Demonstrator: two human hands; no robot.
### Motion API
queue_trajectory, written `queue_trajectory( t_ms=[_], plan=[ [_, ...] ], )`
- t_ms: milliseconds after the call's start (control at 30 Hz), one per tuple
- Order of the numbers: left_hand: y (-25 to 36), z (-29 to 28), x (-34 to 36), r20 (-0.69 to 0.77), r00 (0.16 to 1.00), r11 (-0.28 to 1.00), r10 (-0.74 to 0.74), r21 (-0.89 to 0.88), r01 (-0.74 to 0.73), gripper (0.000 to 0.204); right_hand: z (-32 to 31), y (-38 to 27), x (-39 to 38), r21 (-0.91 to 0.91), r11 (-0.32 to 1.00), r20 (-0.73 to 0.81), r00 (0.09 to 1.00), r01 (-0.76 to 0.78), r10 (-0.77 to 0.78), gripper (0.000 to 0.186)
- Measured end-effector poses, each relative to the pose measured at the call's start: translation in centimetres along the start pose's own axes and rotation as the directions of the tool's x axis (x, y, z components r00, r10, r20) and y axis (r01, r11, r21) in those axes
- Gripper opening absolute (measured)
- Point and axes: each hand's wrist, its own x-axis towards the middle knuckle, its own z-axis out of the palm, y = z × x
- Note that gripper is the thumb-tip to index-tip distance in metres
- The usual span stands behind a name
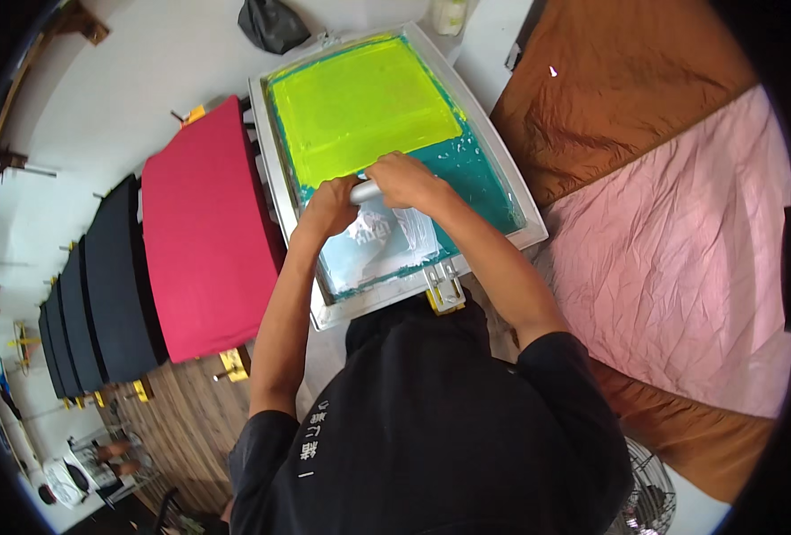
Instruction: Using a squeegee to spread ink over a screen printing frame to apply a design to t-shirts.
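Silver rounded bar [366, 192] sits clasped by left hand [331, 207] and right hand [401, 181].

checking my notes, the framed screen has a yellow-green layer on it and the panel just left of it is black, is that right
Not quite: the head view shows the panel just left of the framed screen is pinkish red, not black. The framed screen does have a yellow-green layer on it.

There are two hands [328, 207] [401, 181], one handle [365, 192], one screen [480, 183].
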Motion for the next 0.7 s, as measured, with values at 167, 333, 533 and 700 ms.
queue_trajectory(
  t_ms=[167,333,533,700],
  plan=[
    [-0.5,0.9,-1.7,0.041,0.999,1.000,0.021,0.005,-0.021,0.036,0.1,-2.6,-2.4,0.092,0.995,-0.010,0.999,-0.044,0.045,0.023],
    [-0.7,1.2,-4.2,0.175,0.982,0.997,0.069,0.027,-0.075,0.036,0.7,-5.5,-5.1,0.106,0.987,0.041,0.993,-0.119,0.115,0.021],
    [-1.1,0.9,-8.4,0.238,0.954,0.984,0.181,-0.037,-0.177,0.040,3.0,-11.3,-9.2,0.073,0.967,-0.006,0.969,-0.246,0.247,0.023],
    [0.0,-3.5,-10.3,0.313,0.942,0.988,0.123,0.048,-0.145,0.034,1.1,-14.2,-8.4,0.237,0.934,0.065,0.964,-0.266,0.258,0.025]
  ],
)
